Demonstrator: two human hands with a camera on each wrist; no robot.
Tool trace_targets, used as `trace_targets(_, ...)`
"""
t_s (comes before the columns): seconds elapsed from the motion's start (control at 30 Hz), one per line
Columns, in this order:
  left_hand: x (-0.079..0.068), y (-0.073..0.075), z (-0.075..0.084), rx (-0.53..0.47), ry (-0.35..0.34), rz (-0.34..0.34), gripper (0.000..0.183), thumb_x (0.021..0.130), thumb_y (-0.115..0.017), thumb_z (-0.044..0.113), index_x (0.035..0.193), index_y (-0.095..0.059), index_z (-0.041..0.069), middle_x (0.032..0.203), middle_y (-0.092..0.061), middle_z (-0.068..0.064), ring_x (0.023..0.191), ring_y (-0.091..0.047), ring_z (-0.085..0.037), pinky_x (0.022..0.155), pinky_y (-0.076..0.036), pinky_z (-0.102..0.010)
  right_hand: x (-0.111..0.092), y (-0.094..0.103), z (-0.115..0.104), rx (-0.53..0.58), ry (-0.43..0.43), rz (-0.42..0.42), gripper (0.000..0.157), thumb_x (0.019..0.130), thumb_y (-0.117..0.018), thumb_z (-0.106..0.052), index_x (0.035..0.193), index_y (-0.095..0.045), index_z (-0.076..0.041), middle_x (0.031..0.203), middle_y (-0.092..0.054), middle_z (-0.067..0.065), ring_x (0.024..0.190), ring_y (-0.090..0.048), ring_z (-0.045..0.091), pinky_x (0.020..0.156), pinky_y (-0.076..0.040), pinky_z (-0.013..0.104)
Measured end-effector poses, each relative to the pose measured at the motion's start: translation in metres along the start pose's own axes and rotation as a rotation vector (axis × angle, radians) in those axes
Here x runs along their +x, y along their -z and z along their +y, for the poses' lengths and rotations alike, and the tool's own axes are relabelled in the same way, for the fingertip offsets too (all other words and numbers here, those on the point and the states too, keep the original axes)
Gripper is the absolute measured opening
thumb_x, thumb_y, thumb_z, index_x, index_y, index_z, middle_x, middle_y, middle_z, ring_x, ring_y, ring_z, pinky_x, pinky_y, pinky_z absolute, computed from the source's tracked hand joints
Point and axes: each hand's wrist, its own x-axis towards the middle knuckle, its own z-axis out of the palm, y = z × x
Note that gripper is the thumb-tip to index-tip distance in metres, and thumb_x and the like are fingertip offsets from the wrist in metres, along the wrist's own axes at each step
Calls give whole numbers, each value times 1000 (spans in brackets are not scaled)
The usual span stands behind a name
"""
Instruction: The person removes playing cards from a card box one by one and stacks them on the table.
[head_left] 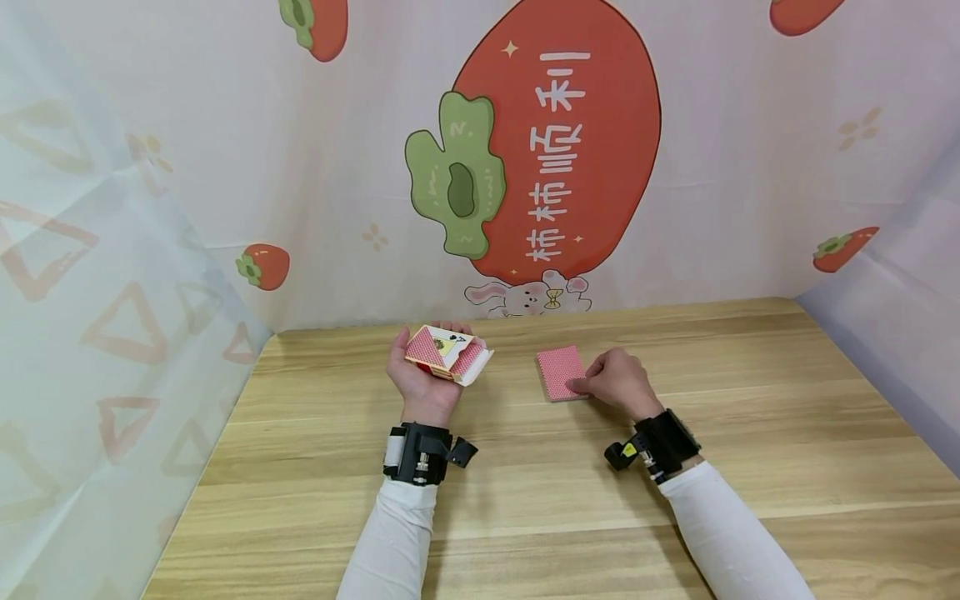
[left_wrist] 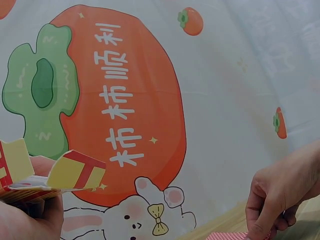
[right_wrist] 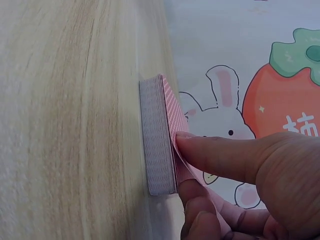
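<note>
My left hand (head_left: 426,387), palm up, holds an open playing card box (head_left: 450,352) with a red patterned side and an ace printed on it. Its yellow and red flaps (left_wrist: 77,170) stand out in the left wrist view, with white edges showing between them. On the table lies a squared deck of playing cards (head_left: 560,372), red patterned backs up. At the deck's near right corner my right hand (head_left: 618,383) pinches a top card, thumb (right_wrist: 200,150) above and fingers below. That corner bends up from the stack (right_wrist: 157,140) in the right wrist view.
The wooden table (head_left: 540,500) meets a white cloth backdrop (head_left: 337,208) printed with red fruit and a rabbit just behind the cards. More cloth hangs along the left side (head_left: 97,350) and the right side. A wrist strap with a camera (head_left: 423,454) sits on each forearm.
</note>
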Motion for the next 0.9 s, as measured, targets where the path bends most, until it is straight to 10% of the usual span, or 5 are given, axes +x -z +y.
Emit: trace_targets(0.9,-1,0,-2,39,-9,3,39,100,-38,43,111,-47,6,107,-53,-13,109,-51,-32,110,-35,-46,0,1,4,-14,-3,-5,32,79,-86,-37,72,-74,-8,66,-64,3,65,-54,20,55,-38,31)
